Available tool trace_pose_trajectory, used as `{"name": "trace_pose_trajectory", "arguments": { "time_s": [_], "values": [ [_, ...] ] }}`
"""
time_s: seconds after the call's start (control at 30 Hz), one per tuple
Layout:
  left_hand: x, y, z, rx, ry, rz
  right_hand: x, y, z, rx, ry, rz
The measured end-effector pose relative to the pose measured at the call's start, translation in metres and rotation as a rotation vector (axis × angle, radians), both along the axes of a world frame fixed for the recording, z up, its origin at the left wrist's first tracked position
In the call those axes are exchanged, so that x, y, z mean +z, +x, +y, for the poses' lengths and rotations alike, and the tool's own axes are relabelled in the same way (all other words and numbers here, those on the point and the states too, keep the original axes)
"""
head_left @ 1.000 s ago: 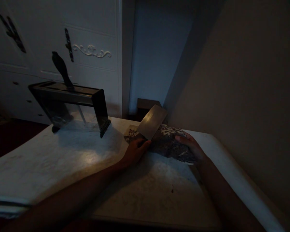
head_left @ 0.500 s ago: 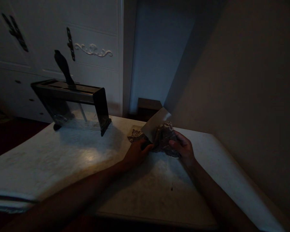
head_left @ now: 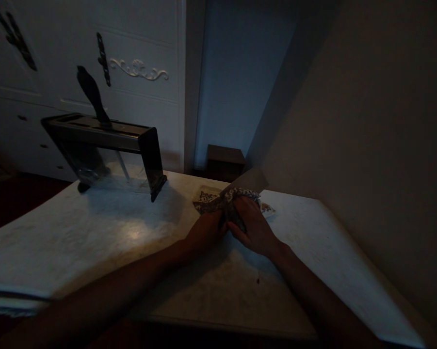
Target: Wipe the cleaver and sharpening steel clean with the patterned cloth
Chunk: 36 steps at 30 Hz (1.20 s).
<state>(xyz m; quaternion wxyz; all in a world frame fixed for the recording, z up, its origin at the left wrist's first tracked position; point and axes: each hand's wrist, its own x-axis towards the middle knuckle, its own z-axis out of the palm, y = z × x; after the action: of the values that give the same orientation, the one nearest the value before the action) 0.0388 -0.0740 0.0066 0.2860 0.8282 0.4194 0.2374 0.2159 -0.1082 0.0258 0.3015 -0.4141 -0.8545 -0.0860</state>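
My left hand (head_left: 204,233) is closed round the dark handle of a cleaver, low over the table. The broad, dull blade of the cleaver (head_left: 253,178) points away and to the right, its lower part covered by cloth. My right hand (head_left: 253,225) presses a brown and cream patterned cloth (head_left: 243,193) against the blade near the handle, fingers wrapped over it. One end of the cloth lies left of the blade, and a corner sticks out right of my right hand. Most of the cleaver's handle is hidden by my fingers.
A knife block (head_left: 127,138) with clear sides and a black-handled knife (head_left: 90,92) stands at the left of the pale table (head_left: 109,232). White cabinets (head_left: 141,43) rise behind it. A dark box-shaped piece (head_left: 225,155) sits beyond the far edge; a wall borders the right.
My right hand has moved left and down along the blade with the cloth, close to my left hand. The cleaver's blade now leans lower to the right.
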Motion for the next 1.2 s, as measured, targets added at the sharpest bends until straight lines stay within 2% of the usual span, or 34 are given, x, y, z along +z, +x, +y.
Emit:
{"name": "trace_pose_trajectory", "arguments": {
  "time_s": [0.1, 0.2, 0.33, 0.47, 0.67, 0.87, 0.97, 1.2],
  "values": [
    [0.001, 0.001, -0.001, 0.001, -0.013, 0.046, -0.002, 0.002, 0.002, -0.033, 0.089, 0.068],
    [0.001, -0.001, -0.001, -0.042, 0.007, 0.005, -0.004, 0.003, 0.003, -0.077, 0.217, 0.064],
    [0.001, -0.004, -0.001, -0.082, 0.008, -0.089, -0.006, 0.003, 0.000, -0.242, 0.312, 0.037],
    [0.001, -0.004, -0.001, -0.067, 0.011, -0.079, -0.004, 0.002, -0.002, -0.217, 0.245, -0.040],
    [0.003, -0.003, -0.003, -0.069, 0.038, -0.032, -0.008, 0.001, 0.003, 0.039, 0.090, -0.201],
    [0.005, -0.003, -0.004, -0.082, 0.044, 0.054, -0.011, 0.008, 0.008, 0.125, 0.064, -0.239],
    [0.006, -0.003, -0.005, -0.099, 0.059, 0.101, -0.008, 0.009, 0.008, 0.096, 0.067, -0.278],
    [0.006, -0.001, -0.007, -0.093, 0.090, 0.198, -0.002, 0.006, 0.012, -0.117, 0.044, -0.220]
  ]
}}
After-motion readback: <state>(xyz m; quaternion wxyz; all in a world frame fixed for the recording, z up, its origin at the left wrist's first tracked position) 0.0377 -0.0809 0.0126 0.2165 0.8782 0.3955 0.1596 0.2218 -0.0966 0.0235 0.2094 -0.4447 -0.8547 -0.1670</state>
